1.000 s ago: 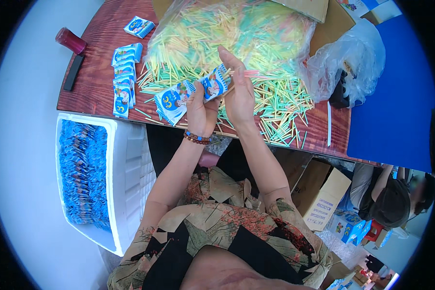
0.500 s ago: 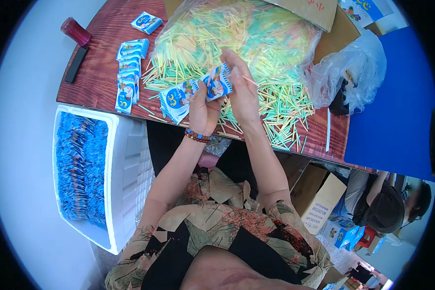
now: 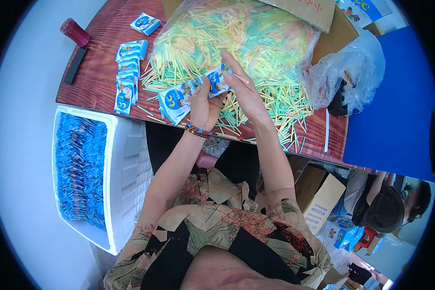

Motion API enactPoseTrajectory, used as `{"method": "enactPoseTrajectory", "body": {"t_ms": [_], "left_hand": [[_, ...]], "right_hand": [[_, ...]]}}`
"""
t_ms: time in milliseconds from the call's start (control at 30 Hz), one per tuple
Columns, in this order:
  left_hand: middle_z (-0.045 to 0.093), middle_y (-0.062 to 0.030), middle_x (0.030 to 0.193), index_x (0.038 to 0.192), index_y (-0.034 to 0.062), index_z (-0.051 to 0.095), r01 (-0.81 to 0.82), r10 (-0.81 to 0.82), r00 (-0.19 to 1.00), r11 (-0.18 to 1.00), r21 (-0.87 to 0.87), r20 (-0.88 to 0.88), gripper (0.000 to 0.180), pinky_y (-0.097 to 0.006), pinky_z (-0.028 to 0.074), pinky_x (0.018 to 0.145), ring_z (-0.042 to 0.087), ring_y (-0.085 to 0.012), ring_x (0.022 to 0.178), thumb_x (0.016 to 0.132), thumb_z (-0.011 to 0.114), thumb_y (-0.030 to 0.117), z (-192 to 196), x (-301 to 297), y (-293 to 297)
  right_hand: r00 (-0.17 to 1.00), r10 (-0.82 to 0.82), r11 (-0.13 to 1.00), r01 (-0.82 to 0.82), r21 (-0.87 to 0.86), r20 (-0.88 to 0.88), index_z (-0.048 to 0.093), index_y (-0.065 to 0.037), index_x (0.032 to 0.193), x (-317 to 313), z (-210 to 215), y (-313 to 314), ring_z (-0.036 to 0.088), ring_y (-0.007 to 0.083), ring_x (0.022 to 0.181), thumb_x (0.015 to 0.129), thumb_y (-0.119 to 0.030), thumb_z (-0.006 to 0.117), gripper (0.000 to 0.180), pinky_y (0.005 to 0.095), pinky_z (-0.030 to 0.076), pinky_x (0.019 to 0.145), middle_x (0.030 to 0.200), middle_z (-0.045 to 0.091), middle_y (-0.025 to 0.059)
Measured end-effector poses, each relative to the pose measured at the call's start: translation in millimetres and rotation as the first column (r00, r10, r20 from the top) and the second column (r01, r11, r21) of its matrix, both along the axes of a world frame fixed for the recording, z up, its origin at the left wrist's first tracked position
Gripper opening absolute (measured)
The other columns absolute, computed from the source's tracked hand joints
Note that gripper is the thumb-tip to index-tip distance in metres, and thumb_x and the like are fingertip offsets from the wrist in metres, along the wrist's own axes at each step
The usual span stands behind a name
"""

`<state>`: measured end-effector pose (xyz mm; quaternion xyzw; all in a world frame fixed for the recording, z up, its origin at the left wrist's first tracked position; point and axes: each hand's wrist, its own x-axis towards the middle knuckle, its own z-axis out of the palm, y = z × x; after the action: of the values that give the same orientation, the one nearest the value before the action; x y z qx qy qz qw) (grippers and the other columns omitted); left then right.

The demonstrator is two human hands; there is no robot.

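My left hand point(image 3: 203, 107) grips a joined strip of blue-and-white packets point(image 3: 176, 100), its thumb on top. The strip slants up to the right above the table's near edge. At its upper right end is my right hand point(image 3: 246, 94), fingers mostly stretched out. A thin pink straw point(image 3: 240, 78) lies across these fingers, seemingly pinched there; the exact grip is partly hidden. Beneath and beyond both hands spreads a heap of loose yellow, green and pink straws point(image 3: 285, 116), partly under a large clear plastic bag point(image 3: 241, 29).
An overlapping row of packets point(image 3: 125, 92) and one stack point(image 3: 145, 23) lie on the red-brown table point(image 3: 101, 58). A red jar point(image 3: 75, 32) and black bar point(image 3: 76, 65) are farther left. A white foam box point(image 3: 110, 193) holds many packets. Right: crumpled plastic bag point(image 3: 348, 72), cardboard boxes, a seated person point(image 3: 386, 208).
My right hand has tilted, with its fingers spreading along the upper end of the packet strip. My left hand and the strip have barely shifted.
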<state>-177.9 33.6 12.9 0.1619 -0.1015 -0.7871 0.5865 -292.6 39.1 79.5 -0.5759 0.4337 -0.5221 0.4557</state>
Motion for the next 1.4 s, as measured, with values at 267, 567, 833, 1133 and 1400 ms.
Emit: {"method": "enactPoseTrajectory", "body": {"t_ms": [267,567,833,1133,1400], "left_hand": [[0.065,-0.0069,0.112,0.114,0.005,0.06,0.063,-0.063,0.998,0.998,0.006,-0.031,0.026,-0.038,0.052,0.088,0.063,-0.0195,0.102,0.098,0.054,0.024,10,0,5],[0.065,-0.0068,0.109,0.113,0.0077,0.059,0.1,-0.101,0.984,0.995,-0.011,-0.148,0.024,-0.036,0.053,0.084,0.063,-0.0187,0.099,0.096,0.056,0.025,8,18,3],[0.065,-0.005,0.11,0.117,0.0091,0.057,0.096,-0.09,0.979,0.995,0.021,-0.181,0.028,-0.04,0.052,0.089,0.063,-0.0188,0.1,0.094,0.06,0.026,10,23,7],[0.065,-0.0048,0.11,0.112,0.0089,0.059,-0.038,0.048,0.985,0.997,0.062,-0.166,0.02,-0.038,0.053,0.088,0.063,-0.0163,0.101,0.094,0.06,0.017,13,53,1],[0.068,-0.0025,0.1,0.105,0.0075,0.062,-0.407,0.401,0.911,0.912,0.052,0.1,0.014,-0.032,0.052,0.08,0.064,-0.0132,0.09,0.093,0.062,0.014,20,107,4]], "right_hand": [[0.982,0.122,0.98,-0.143,0.141,0.145,0.031,-0.002,0.145,-18,6,-14,0.038,0.0242,0.134,0.101,-0.034,0.042,0.056,0.0332,0.034,0.108,0.144,0.04,0.0127],[0.9,0.327,0.922,-0.237,0.306,-0.288,0.028,-0.002,0.147,-16,21,-21,0.045,0.0257,0.128,0.098,-0.045,0.045,0.067,0.0351,0.033,0.106,0.142,0.044,0.0141],[0.914,0.087,0.996,-0.077,0.04,-0.396,0.032,-0.001,0.144,19,24,-25,0.048,0.0253,0.124,0.1,-0.04,0.043,0.06,0.0346,0.036,0.103,0.137,0.046,0.0193],[0.824,0.129,0.991,-0.095,0.091,-0.551,0.06,0.001,0.115,38,27,-38,0.06,0.0111,0.085,0.088,-0.011,0.064,0.03,0.0255,0.048,0.076,0.095,0.065,0.0036],[0.898,0.183,0.983,-0.179,0.048,-0.399,0.065,0.003,0.089,107,32,-57,0.059,0.0084,0.069,0.084,-0.011,0.067,0.015,0.0239,0.044,0.061,0.072,0.065,0.0037]]}}
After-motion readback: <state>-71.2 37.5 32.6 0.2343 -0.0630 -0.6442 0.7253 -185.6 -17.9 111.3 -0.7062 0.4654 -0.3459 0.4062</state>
